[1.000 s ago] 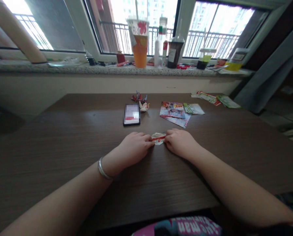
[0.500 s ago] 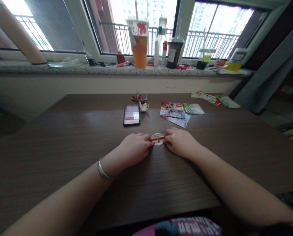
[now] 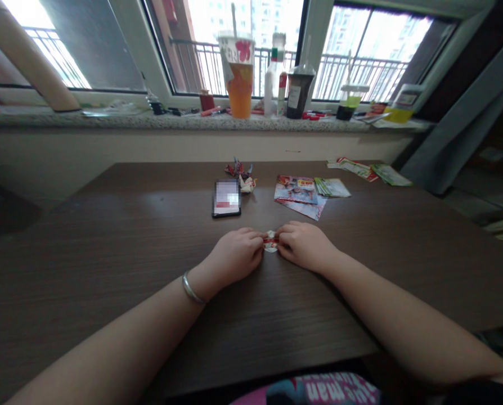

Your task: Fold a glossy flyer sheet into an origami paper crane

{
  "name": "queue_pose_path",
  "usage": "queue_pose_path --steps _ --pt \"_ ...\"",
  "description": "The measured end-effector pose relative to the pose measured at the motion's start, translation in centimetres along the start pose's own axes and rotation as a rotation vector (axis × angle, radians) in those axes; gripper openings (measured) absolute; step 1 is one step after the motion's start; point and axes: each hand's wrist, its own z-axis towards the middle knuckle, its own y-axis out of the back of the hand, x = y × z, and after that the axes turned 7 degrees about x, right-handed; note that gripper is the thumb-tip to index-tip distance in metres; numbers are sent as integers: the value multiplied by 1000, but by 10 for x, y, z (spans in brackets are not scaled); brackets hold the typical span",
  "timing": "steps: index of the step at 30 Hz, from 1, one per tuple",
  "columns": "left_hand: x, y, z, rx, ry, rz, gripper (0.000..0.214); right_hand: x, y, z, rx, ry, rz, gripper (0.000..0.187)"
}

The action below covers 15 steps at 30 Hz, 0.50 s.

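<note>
A small piece of folded paper, white with red print, lies low on the brown table between my hands. On its left side, my left hand has its fingers closed on the edge; a silver bangle circles that wrist. My right hand grips the opposite edge with curled fingers. Only the paper's middle shows, since the fingertips cover both ends. Beyond my left hand lies a phone with its screen lit. Just behind it sit folded paper figures, one whitish and one red and purple.
Colourful printed sheets and a green-and-white stack of papers lie beyond my right hand. More paper strips are at the far right. Drink cups, bottles and pens line the windowsill.
Both hands have come closer together over the paper, so less of it shows between them. The phone and the other papers have stayed in place.
</note>
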Motion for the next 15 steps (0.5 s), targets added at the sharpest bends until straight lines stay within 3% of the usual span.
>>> queue_pose_path --steps 15 --pt "-1 2 0 -7 7 76 13 5 2 -3 -25 49 28 26"
